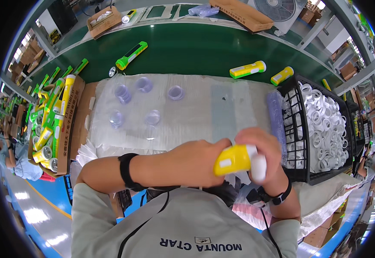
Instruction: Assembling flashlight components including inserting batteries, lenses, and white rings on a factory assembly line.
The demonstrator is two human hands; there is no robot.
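Note:
In front of my chest, my left hand point(198, 162) is closed round the body of a yellow flashlight point(235, 160), which lies nearly level and points right. My right hand point(262, 142) grips its head end, where a white ring point(251, 151) shows between the fingers. A white rounded piece point(259, 167) sits at the right thumb; whether it is a thumb cover or a loose part I cannot tell. Beyond the left forearm, stacks of clear round lenses point(152, 117) stand on the pale covered worktop point(192, 124). The right fingers are slightly blurred.
A carton point(76, 116) of yellow and green flashlights stands at left. To the right is a black crate point(306, 159) filled with white rings point(327, 129), beside a roll of clear plastic point(276, 124). Several flashlights point(247, 69) lie on the green conveyor belt point(187, 51) beyond.

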